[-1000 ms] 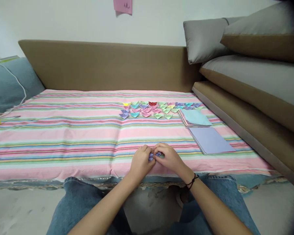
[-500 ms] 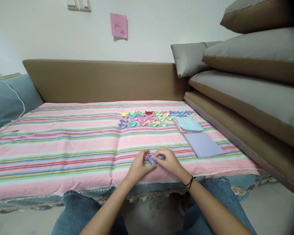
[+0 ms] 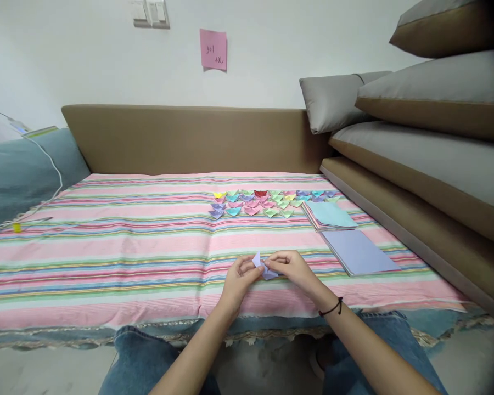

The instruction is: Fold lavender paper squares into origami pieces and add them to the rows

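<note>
A small folded lilac paper (image 3: 270, 274) is held just above the striped cloth near its front edge. My left hand (image 3: 242, 277) pinches its left side, where a pointed flap stands up. My right hand (image 3: 291, 269), with a black band on the wrist, grips the right side between thumb and fingers. Part of the paper is hidden behind the fingertips. Beyond my hands lie rows of small folded paper boats (image 3: 252, 210) in pink, green, blue, lilac, yellow and red.
To the right lie a stack of lilac paper sheets (image 3: 360, 252) and a stack with light blue on top (image 3: 331, 214). Large cushions (image 3: 428, 137) are piled at the right edge. A white cable (image 3: 53, 159) and a yellow object (image 3: 17, 227) lie at far left on the striped cloth (image 3: 148, 263).
The camera view has shifted slightly left, so everything sits further right. The lilac paper has been turned in my fingers, and a pointed flap now stands up beside my left thumb.
</note>
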The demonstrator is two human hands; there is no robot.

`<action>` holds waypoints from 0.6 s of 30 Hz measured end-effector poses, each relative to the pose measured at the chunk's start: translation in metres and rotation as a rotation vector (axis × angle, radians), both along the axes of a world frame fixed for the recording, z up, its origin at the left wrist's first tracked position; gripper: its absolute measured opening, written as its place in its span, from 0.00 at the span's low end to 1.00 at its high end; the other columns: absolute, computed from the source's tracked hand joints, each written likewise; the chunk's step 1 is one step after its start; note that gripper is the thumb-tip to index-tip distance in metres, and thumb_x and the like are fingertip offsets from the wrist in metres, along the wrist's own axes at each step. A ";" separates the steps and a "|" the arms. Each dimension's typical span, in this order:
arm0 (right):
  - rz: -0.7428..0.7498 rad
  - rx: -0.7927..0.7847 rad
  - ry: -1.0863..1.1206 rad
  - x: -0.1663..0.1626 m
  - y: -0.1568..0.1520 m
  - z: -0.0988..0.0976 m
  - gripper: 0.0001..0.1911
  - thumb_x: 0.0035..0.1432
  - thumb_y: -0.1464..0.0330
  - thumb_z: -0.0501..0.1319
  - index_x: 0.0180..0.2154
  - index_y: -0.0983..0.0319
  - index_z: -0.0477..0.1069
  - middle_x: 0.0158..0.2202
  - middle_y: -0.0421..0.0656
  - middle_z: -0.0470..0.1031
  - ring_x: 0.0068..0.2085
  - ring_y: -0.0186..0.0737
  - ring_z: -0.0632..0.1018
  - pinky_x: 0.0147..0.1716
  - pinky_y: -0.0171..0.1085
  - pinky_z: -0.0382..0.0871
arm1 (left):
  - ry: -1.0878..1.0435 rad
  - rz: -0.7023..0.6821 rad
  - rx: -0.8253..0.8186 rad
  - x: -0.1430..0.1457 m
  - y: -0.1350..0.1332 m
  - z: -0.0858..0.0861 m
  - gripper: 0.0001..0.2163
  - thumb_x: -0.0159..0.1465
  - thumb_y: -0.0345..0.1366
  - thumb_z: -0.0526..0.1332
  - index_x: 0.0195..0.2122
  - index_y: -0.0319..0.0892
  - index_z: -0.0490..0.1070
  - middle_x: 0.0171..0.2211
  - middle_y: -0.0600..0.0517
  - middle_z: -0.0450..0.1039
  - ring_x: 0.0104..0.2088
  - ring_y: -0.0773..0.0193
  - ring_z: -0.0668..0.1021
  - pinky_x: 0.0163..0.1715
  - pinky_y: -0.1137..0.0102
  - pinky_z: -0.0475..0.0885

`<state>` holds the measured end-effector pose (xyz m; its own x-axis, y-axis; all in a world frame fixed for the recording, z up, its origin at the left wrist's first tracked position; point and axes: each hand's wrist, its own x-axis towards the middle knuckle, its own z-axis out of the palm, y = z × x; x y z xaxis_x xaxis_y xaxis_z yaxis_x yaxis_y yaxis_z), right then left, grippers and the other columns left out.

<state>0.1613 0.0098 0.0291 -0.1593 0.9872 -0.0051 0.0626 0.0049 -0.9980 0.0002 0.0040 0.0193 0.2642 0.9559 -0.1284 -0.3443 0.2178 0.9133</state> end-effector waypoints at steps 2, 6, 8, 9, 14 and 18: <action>0.030 0.017 -0.024 -0.001 0.004 0.004 0.14 0.43 0.59 0.67 0.26 0.65 0.76 0.26 0.44 0.77 0.28 0.37 0.76 0.29 0.35 0.68 | -0.007 0.016 -0.013 -0.001 0.002 -0.001 0.22 0.46 0.38 0.70 0.41 0.37 0.68 0.33 0.48 0.77 0.34 0.62 0.78 0.38 0.68 0.70; 0.050 0.033 -0.106 -0.001 0.015 0.010 0.12 0.40 0.63 0.69 0.25 0.66 0.76 0.22 0.43 0.76 0.25 0.37 0.75 0.26 0.34 0.67 | 0.000 0.039 -0.026 -0.002 0.007 -0.005 0.24 0.45 0.39 0.71 0.42 0.38 0.67 0.32 0.48 0.77 0.32 0.64 0.78 0.37 0.70 0.69; 0.046 0.047 -0.143 -0.001 0.020 0.012 0.10 0.41 0.64 0.68 0.23 0.65 0.76 0.21 0.43 0.76 0.24 0.36 0.75 0.24 0.33 0.66 | 0.013 0.060 -0.042 -0.003 0.009 -0.004 0.26 0.43 0.39 0.72 0.41 0.39 0.66 0.32 0.49 0.76 0.32 0.64 0.78 0.35 0.71 0.69; 0.048 0.053 -0.150 0.000 0.022 0.012 0.09 0.41 0.65 0.67 0.23 0.65 0.76 0.21 0.43 0.76 0.24 0.36 0.74 0.24 0.33 0.66 | 0.022 0.069 -0.052 -0.004 0.009 -0.002 0.26 0.42 0.39 0.72 0.41 0.39 0.66 0.31 0.49 0.76 0.32 0.64 0.78 0.35 0.71 0.69; 0.082 0.043 -0.185 0.000 0.032 0.017 0.07 0.41 0.67 0.66 0.23 0.65 0.76 0.22 0.43 0.77 0.24 0.36 0.75 0.25 0.33 0.66 | 0.017 0.064 -0.062 -0.006 0.007 0.011 0.24 0.43 0.39 0.72 0.40 0.40 0.65 0.32 0.49 0.76 0.33 0.63 0.78 0.37 0.70 0.69; 0.110 0.024 -0.197 -0.004 0.039 0.020 0.05 0.41 0.69 0.66 0.23 0.65 0.76 0.21 0.43 0.77 0.23 0.35 0.74 0.25 0.33 0.66 | -0.026 0.060 -0.079 -0.006 0.011 0.009 0.25 0.41 0.36 0.73 0.39 0.41 0.65 0.34 0.48 0.77 0.36 0.62 0.78 0.40 0.68 0.69</action>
<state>0.1574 0.0483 0.0490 -0.2638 0.9643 -0.0240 0.2545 0.0456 -0.9660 -0.0063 0.0148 0.0285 0.2113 0.9573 -0.1975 -0.3823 0.2669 0.8846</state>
